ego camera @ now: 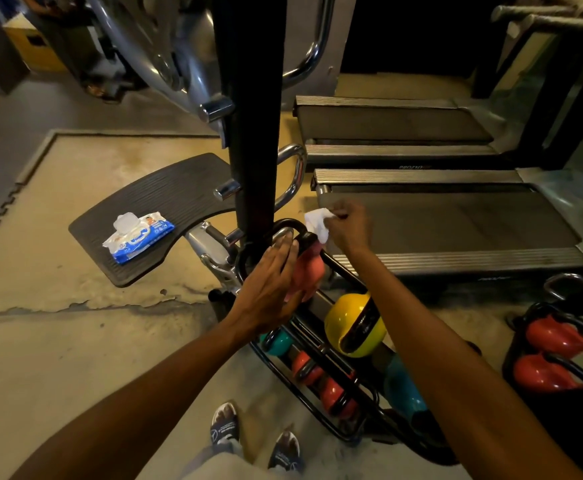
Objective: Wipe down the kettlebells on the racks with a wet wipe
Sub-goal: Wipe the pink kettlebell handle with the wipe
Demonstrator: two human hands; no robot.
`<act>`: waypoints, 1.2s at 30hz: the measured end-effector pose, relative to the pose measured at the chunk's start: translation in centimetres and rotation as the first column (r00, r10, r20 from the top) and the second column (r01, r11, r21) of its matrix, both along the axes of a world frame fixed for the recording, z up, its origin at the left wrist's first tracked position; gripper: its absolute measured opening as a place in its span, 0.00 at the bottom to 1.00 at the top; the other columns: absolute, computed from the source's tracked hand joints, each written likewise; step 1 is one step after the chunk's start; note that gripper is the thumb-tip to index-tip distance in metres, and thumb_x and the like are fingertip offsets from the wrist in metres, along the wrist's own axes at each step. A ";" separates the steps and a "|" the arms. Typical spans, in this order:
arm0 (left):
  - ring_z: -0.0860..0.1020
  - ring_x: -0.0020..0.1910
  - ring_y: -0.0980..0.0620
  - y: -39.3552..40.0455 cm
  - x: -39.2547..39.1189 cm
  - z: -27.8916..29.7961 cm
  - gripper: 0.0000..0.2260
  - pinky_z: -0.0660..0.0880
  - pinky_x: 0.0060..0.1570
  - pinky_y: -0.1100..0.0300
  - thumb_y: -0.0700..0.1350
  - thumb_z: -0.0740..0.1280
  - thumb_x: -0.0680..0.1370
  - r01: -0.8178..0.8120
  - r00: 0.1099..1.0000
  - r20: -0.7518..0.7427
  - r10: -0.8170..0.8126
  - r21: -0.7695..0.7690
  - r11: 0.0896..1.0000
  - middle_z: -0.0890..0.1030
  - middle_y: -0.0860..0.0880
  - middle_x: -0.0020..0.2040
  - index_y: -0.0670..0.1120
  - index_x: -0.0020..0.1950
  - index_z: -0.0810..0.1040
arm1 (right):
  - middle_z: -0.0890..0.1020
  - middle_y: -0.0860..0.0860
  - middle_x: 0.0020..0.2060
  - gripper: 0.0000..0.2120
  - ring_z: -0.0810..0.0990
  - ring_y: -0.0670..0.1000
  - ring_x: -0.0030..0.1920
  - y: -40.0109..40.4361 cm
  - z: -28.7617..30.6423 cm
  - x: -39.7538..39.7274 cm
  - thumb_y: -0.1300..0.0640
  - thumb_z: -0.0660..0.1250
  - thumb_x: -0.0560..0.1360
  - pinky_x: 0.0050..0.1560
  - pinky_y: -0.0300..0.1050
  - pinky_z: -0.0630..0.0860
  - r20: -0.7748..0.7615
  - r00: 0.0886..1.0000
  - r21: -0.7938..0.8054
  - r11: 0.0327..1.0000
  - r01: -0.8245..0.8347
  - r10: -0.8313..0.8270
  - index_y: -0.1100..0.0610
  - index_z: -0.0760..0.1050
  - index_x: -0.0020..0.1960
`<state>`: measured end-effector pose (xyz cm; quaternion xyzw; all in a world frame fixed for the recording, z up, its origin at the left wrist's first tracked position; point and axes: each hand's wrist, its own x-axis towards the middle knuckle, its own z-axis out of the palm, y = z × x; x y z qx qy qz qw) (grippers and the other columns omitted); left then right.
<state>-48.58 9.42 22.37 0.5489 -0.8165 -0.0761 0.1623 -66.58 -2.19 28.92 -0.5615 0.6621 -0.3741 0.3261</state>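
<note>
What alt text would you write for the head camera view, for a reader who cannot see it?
A person's right hand pinches a crumpled white wet wipe at the black handle of a pink kettlebell, which the flat left hand steadies. More coloured kettlebells sit on the black wire rack below.

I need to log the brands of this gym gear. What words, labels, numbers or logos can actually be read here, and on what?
No text can be read with certainty.
Near treadmill: lettering on its front edge, upside down and blurred.
Far treadmill: no lettering visible.
Pack of wipes: blue and white print, too small.
Yellow kettlebell: small marks on its black band, unreadable.
Slippers: round logo with lettering, too blurred.
</note>
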 end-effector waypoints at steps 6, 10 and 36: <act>0.41 0.85 0.46 -0.1 0.3 -0.3 0.47 0.46 0.83 0.47 0.61 0.64 0.77 0.011 1.000 0.018 -0.012 0.044 0.999 0.43 0.43 0.86 0.42 0.86 0.43 | 0.83 0.52 0.49 0.10 0.80 0.49 0.48 1.1 -0.2 0.9 0.54 0.67 0.82 0.51 0.50 0.80 -0.428 0.834 -0.186 0.869 -0.458 0.348 0.57 0.85 0.51; 0.40 0.85 0.44 -0.2 0.4 -0.2 0.49 0.39 0.81 0.50 0.61 0.67 0.76 0.014 1.000 -0.002 -0.014 0.013 1.000 0.42 0.42 0.86 0.41 0.86 0.44 | 0.80 0.53 0.60 0.15 0.78 0.50 0.56 2.5 0.1 0.0 0.52 0.59 0.86 0.57 0.49 0.77 -0.515 0.733 -0.113 0.813 -0.571 0.444 0.56 0.80 0.66; 0.48 0.85 0.40 -1.1 1.4 -1.6 0.41 0.50 0.83 0.44 0.60 0.59 0.80 0.112 0.992 0.086 -0.097 -0.193 0.975 0.47 0.38 0.85 0.38 0.85 0.50 | 0.77 0.49 0.52 0.24 0.76 0.48 0.51 0.5 -1.7 -0.3 0.35 0.50 0.85 0.54 0.53 0.78 -0.510 0.702 -0.048 0.798 -0.600 0.497 0.51 0.76 0.59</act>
